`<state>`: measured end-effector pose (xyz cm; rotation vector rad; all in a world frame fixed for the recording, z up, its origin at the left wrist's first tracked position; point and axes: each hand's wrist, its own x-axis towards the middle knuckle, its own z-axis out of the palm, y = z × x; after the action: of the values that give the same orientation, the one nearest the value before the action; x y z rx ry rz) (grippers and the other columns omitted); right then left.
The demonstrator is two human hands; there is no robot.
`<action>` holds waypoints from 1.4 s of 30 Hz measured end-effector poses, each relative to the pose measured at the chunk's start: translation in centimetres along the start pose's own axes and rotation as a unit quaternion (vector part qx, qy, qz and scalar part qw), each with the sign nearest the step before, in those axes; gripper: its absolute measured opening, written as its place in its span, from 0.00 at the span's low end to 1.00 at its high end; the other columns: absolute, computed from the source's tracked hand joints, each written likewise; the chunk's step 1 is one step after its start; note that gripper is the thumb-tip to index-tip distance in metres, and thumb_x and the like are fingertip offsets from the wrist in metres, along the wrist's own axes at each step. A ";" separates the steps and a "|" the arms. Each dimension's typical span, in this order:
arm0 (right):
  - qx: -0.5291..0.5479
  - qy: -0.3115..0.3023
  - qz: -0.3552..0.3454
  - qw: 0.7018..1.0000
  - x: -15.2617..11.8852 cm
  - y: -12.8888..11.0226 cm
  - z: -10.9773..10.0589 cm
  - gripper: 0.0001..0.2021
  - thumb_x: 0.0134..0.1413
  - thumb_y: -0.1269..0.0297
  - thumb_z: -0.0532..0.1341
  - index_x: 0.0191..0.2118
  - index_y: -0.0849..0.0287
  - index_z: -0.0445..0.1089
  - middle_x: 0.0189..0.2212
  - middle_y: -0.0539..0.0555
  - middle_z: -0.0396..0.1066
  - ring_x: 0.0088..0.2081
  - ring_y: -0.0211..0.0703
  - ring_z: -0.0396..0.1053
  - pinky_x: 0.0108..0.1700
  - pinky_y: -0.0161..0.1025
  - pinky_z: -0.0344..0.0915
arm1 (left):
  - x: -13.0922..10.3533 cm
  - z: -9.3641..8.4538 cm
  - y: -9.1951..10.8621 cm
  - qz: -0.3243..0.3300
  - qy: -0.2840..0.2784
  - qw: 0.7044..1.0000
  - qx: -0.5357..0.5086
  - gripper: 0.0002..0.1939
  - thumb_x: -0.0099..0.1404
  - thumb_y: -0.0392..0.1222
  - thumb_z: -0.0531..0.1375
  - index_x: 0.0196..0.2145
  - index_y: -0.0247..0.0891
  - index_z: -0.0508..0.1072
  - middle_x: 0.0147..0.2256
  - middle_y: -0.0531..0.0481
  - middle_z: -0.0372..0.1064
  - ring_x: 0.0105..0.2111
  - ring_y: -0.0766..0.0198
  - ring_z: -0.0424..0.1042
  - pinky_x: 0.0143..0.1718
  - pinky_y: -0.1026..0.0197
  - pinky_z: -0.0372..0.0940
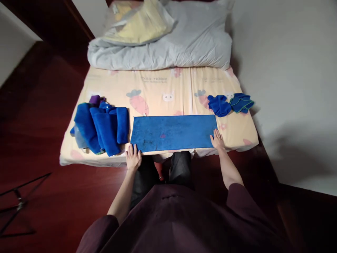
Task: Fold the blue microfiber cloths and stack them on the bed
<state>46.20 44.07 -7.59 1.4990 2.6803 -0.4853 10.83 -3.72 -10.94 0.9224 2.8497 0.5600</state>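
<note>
A blue towel (173,131), with dark stains and a small reddish spot, lies flat as a long rectangle near the front edge of the bed. My left hand (133,159) rests on its near left corner, fingers stretched out. At the right end my right hand (217,140) lies on the towel's edge with fingers extended. Left of the towel is a pile of folded blue towels (105,128), with a purple cloth (96,100) behind it. Two crumpled cloths lie beyond the right end: a blue cloth (219,105) and a green-edged blue cloth (241,103).
The bed has a peach sheet (168,95) printed with carrots and rabbits. A grey quilt (195,35) and a yellow bundle (144,24) sit at its far end. A white wall (289,88) stands right. Black stand legs (19,203) are on the dark red floor at lower left.
</note>
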 end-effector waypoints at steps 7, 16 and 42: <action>0.097 0.062 -0.064 0.991 -5.2 -1.6 -1.3 0.27 0.68 0.63 0.55 0.68 0.65 0.67 0.71 0.66 0.61 0.74 0.53 0.55 0.75 0.54 0.51 | -6.4 1.6 1.8 -0.020 -0.021 1.000 0.000 0.38 0.72 0.43 0.50 0.74 0.22 0.52 0.74 0.24 0.46 0.75 0.42 0.47 0.73 0.36 0.46; 0.580 -0.018 0.041 0.814 -13.5 -12.4 4.4 0.11 0.57 0.57 0.68 0.39 0.59 0.80 0.36 0.56 0.83 0.35 0.45 0.79 0.48 0.44 0.76 | -11.5 1.0 4.9 0.166 -0.308 0.934 0.072 0.23 0.74 0.43 0.50 0.57 0.38 0.78 0.51 0.37 0.80 0.53 0.50 0.79 0.66 0.47 0.60; 0.826 -0.071 0.318 0.460 -15.0 -23.5 11.1 0.05 0.68 0.64 0.62 0.40 0.55 0.75 0.45 0.57 0.82 0.44 0.41 0.80 0.47 0.37 0.76 | -12.2 1.2 3.5 0.200 -0.301 0.930 0.061 0.22 0.75 0.42 0.48 0.55 0.39 0.79 0.50 0.40 0.80 0.53 0.50 0.78 0.65 0.48 0.61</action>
<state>33.17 17.10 -9.55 1.9235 0.4364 -3.1402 22.91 -7.81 -11.02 1.4173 2.1713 0.0864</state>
